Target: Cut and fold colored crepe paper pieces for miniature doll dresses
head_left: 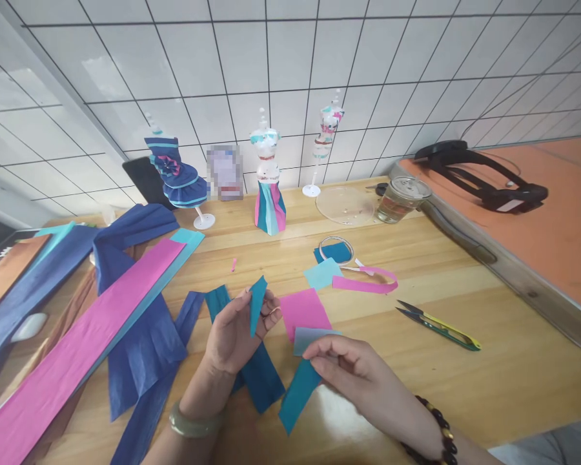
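My left hand (239, 329), with a pale bangle at the wrist, pinches a small, pointed teal crepe paper piece (257, 303) upright between thumb and fingers. In my right hand (345, 368), thumb and fingertips grip the upper end of a teal crepe paper strip (297, 395), which slants down to the left. Below and between the hands lies a longer teal strip (264, 381) on the table. A pink square (306, 311) and a light grey-blue piece (310, 339) are just beyond my right hand, which partly covers the latter.
Thread snips (438, 325) lie at right, near a pink strip (368, 284) and a tape roll (336, 248). Three mini dress forms (268, 200) stand by the tiled wall. A lidded glass jar (401, 199) is at back right; long paper lengths (101, 316) cover the left.
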The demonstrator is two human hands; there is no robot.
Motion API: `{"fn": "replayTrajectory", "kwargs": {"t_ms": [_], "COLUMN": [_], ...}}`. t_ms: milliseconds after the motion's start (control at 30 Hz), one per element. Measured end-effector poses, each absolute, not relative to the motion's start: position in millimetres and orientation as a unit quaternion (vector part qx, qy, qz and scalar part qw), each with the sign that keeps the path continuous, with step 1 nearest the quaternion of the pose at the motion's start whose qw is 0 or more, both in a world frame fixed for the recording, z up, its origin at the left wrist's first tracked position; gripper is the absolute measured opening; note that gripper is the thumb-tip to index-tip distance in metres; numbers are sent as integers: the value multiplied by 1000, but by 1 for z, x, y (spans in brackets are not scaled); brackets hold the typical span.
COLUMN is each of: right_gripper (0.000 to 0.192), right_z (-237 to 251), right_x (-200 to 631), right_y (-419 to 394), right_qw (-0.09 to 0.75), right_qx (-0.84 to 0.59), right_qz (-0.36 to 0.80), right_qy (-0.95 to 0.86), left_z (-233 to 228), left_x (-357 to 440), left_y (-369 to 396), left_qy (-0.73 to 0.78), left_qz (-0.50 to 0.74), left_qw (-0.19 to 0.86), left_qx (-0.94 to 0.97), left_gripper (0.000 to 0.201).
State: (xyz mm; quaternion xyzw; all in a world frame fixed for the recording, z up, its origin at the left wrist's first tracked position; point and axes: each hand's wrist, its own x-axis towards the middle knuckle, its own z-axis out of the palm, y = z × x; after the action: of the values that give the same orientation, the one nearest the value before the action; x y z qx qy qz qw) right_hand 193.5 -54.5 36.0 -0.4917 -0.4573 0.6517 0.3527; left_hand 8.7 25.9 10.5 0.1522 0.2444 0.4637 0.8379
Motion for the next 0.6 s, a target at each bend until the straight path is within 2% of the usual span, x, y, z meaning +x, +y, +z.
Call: {"fn": "replayTrajectory", "kwargs": {"t_ms": [200,300,400,600], "right_gripper": [21,21,22,22], "right_z": [27,17,12,11], "right_x": [166,160,157,152], "right_y": [-44,-44,-46,-52], "right_qw": [345,302,240,162], "right_qx": [-502,-524,-524,-526], "right_qz": [590,498,403,351], "right_qy": [-530,-622,-711,-758], "left_z": [25,32,31,11], "left_x": [1,-1,3,23], "left_y": [27,25,24,19], "left_qy": [191,170,192,282], "left_qz": [542,556,541,483], "left_qw": [812,807,812,821], "left_qx": [101,98,107,113], "left_gripper": [6,5,5,9]}}
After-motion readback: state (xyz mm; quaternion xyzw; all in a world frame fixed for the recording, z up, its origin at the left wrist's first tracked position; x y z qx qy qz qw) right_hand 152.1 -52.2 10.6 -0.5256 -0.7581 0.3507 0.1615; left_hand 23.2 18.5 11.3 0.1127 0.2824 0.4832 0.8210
